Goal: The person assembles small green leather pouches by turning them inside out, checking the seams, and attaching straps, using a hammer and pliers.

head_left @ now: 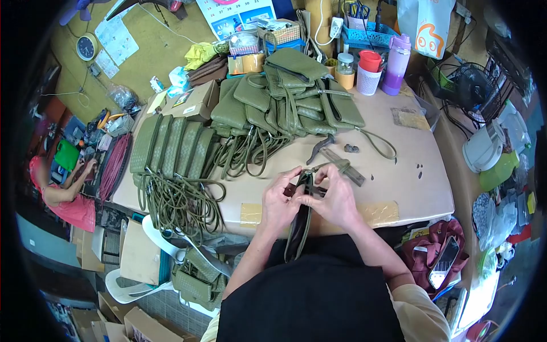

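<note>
An olive-green zip pouch (297,242) hangs edge-on over the table's front edge, its dark inside showing through the open mouth. My left hand (278,198) is closed on the pouch's left side near its upper end. On the other side my right hand (338,200) pinches the upper end, where a small metal piece and strap seem to be; the fingers hide the exact grip. Just beyond my hands lie a hammer (320,149), a flat bar (354,175) partly behind my right fingers, and a small dark lump (351,148).
A heap of green pouches (250,94) covers the table's back. Lined-up pouches (171,145) with tangled wrist straps (176,199) lie left. A purple bottle (395,71) and red-lidded cup (369,77) stand back right. Another person (65,196) sits far left.
</note>
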Motion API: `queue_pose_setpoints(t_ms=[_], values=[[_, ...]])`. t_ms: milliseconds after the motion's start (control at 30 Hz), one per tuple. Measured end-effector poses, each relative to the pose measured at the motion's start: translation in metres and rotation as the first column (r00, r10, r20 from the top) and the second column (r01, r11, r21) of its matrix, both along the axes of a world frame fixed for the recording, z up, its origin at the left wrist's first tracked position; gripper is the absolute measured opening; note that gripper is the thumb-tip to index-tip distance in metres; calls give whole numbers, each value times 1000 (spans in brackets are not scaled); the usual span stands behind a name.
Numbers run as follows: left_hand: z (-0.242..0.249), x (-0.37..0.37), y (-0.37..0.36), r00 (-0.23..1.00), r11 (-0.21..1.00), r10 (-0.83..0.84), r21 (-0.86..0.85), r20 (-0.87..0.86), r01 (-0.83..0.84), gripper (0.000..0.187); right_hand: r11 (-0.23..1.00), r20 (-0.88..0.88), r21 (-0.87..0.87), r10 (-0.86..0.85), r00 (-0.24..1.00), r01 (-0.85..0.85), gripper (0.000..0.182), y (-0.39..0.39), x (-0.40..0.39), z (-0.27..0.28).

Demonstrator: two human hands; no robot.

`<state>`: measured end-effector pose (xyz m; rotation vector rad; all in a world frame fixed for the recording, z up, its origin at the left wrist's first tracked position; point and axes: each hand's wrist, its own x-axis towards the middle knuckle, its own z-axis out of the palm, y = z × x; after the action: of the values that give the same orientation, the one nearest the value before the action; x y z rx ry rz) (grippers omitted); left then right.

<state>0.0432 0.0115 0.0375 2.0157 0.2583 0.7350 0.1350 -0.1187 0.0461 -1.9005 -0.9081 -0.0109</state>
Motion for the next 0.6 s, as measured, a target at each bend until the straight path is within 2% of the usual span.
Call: queue_pose_setpoints(t_ms=[67,100,133,167,200,233,267,333,367,400,433,467,500,533,567,600], values=[[-4,-1,-2,1000,999,30,-35,-7,-30,50,989,-113,140,62,992,-46,56,4,2,-19],[-2,-3,-1,999,999,46,-29,-14,-46,49,981,-109,192,57,992,-35,43,4,3,-15],[0,-5,0,998,998,63,-24,-21,-63,48,981,-110,192,58,992,-36,43,2,7,-10],[3,-8,1,998,998,64,-25,-23,-65,48,989,-6,127,78,997,-76,36,-3,12,-7],[7,-10,3,998,992,56,114,-9,-55,45,993,95,56,103,990,-108,31,-6,15,-5],[10,-12,4,999,967,45,250,7,-46,41,990,113,78,104,988,-113,27,-7,16,-5],[12,-13,4,999,968,47,248,8,-48,41,990,113,75,106,988,-115,27,-8,17,-3],[14,-17,5,999,942,-38,332,-33,46,36,970,-102,93,232,967,-223,25,-8,19,0],[16,-19,7,999,943,-35,329,-36,44,36,970,-106,91,235,966,-226,25,-8,22,-1],[17,-20,9,990,984,-107,130,-89,118,34,928,-331,220,362,871,-301,22,-8,27,-4],[18,-21,11,974,981,-188,-76,-126,180,32,871,-515,362,485,707,-333,20,-9,32,-6],[12,-20,16,974,981,-186,-78,-127,177,32,871,-517,361,485,705,-335,20,-9,37,-7],[-1,-17,24,934,893,-352,-324,-66,313,30,846,-512,353,532,674,-400,19,-9,41,-7],[-8,-16,27,871,725,-489,-538,35,429,30,818,-509,345,576,640,-461,19,-9,43,-9],[-11,-16,27,871,724,-490,-539,35,429,30,823,-583,392,568,581,-412,21,-7,41,-13],[-13,-14,25,877,700,-478,-581,50,415,27,824,-584,392,567,581,-410,21,-6,41,-21]])
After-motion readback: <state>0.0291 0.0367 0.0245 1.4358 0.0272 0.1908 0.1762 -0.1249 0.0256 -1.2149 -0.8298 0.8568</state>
